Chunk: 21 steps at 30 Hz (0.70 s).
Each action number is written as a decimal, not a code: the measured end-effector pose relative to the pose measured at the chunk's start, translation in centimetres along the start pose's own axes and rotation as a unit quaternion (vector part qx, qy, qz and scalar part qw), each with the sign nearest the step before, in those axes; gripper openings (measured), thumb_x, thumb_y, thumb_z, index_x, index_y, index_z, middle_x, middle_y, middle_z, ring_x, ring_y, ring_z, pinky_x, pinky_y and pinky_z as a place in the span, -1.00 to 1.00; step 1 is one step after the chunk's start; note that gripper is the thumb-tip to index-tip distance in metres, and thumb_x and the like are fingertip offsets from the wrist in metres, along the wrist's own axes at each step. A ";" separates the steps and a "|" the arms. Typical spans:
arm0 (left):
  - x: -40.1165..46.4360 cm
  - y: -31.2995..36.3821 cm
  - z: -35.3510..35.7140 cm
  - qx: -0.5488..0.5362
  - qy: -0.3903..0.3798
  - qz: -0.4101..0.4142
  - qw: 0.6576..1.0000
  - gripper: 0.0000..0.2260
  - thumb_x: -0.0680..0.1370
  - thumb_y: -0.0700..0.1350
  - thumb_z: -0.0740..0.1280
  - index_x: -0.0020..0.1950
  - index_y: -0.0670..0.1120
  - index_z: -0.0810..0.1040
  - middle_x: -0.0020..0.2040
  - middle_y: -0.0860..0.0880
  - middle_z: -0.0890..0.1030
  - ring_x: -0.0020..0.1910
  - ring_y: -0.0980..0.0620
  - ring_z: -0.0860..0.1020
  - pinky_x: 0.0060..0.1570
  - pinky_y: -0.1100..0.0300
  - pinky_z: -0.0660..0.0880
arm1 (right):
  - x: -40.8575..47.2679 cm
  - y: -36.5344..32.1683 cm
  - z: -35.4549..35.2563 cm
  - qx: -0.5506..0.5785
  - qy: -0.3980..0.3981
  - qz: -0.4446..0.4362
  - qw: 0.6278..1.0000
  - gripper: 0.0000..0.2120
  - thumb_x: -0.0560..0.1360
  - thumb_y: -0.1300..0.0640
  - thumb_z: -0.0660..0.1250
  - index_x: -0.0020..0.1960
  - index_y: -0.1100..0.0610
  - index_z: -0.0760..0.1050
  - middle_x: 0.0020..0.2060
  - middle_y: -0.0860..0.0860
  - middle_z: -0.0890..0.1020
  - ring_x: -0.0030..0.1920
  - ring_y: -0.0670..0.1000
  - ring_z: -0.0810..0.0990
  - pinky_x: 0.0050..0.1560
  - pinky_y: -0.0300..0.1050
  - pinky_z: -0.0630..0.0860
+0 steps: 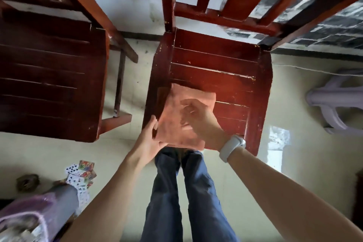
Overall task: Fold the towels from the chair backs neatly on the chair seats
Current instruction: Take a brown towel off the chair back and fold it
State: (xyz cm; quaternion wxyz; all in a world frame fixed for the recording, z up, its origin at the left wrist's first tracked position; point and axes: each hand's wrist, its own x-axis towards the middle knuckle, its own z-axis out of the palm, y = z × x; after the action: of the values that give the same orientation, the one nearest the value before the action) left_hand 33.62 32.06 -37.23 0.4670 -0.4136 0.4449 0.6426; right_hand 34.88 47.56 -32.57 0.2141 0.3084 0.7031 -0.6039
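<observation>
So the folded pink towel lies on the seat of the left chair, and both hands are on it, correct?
Not quite. The head view shows the folded pink towel on the seat of the right chair, near its front edge, not the left chair. The rest holds: left hand and right hand are both on it.

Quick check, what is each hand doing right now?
Left hand: open, fingers straight against the near left edge of the folded pink towel on the chair seat.
Right hand: on top of the towel; blurred, grip cannot be told.
</observation>
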 end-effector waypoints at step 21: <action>2.0 -3.5 -4.4 0.307 0.156 0.172 0.923 -0.87 0.50 -0.28 0.22 -0.01 -0.26 0.51 -0.11 -0.24 0.56 -0.07 -0.22 0.57 0.02 -0.18 0.52 | 9.2 1.4 -0.5 -0.544 -0.017 -0.127 0.829 -0.75 0.61 0.02 0.01 0.14 0.10 0.38 -0.06 0.06 0.59 -0.15 0.14 0.57 -0.22 -0.11 0.35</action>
State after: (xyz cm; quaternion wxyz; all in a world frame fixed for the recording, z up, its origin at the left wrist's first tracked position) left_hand 37.09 28.86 -40.94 0.3781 -0.2624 0.7521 0.4718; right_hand 29.25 49.74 -39.68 0.2802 0.0395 0.9473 -0.1504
